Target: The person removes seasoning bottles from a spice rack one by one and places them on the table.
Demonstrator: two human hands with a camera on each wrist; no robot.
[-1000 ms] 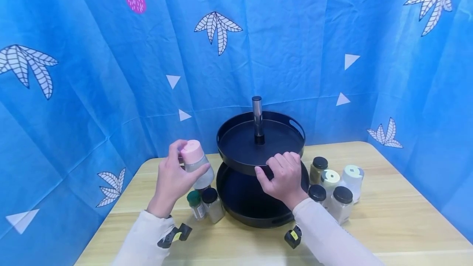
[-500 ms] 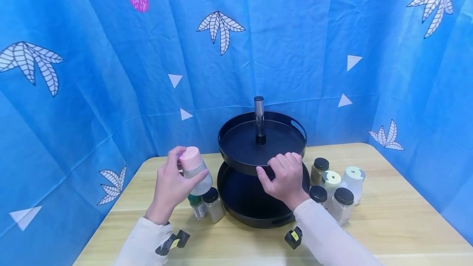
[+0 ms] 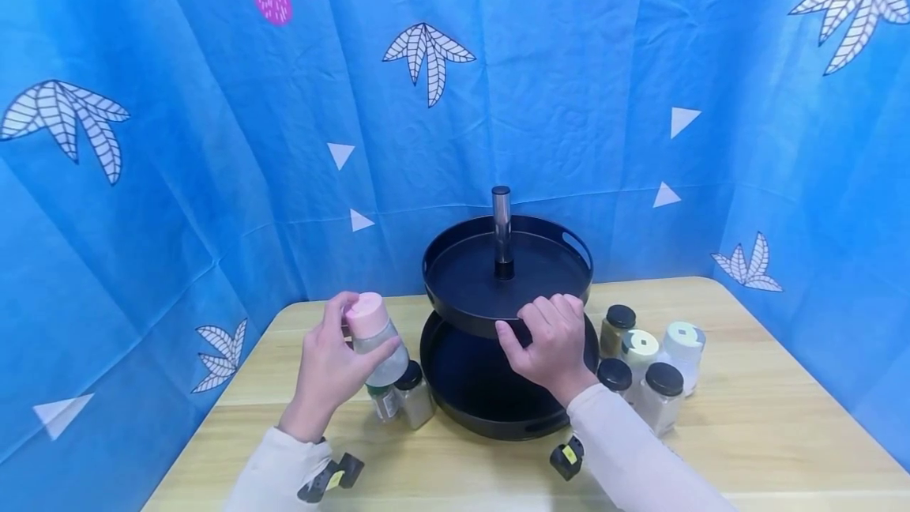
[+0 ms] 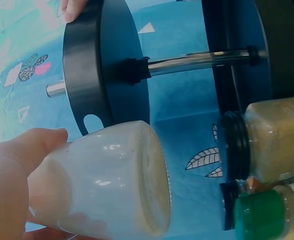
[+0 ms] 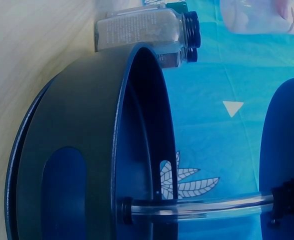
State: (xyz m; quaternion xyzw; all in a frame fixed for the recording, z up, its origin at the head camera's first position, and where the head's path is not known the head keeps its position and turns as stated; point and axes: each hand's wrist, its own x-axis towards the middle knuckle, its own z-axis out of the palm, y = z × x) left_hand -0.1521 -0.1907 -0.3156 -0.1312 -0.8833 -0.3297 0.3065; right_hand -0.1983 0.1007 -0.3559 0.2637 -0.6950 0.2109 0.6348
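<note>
My left hand (image 3: pixel 321 378) holds a translucent jar with a pink lid (image 3: pixel 389 362) in the air, tilted, left of the two-tier tray. Its thumb lies along the jar's side, fingers at the lid. Seen in the left wrist view, the jar's base (image 4: pixel 154 180) points towards the small spice jars. My right hand (image 3: pixel 550 344) grips the front rim of the black upper tray (image 3: pixel 455 275). Under it stands the wider black lower tray (image 3: pixel 462 374), joined by a metal post (image 4: pixel 197 62). No right fingers show in the right wrist view.
Left of the lower tray stand a black-capped spice jar (image 3: pixel 415 401) and a green-capped one (image 3: pixel 385 403), partly hidden behind the held jar. Several more jars, including a black-capped jar (image 3: pixel 661 397) and a white shaker (image 3: pixel 682 354), stand on the right. A blue patterned curtain (image 3: pixel 554 117) surrounds the table (image 3: pixel 768 401).
My left hand has lowered the pink-lidded jar a little, and it now covers more of the green-capped jar. The right hand stays on the upper tray's rim. The head view has shifted slightly.
</note>
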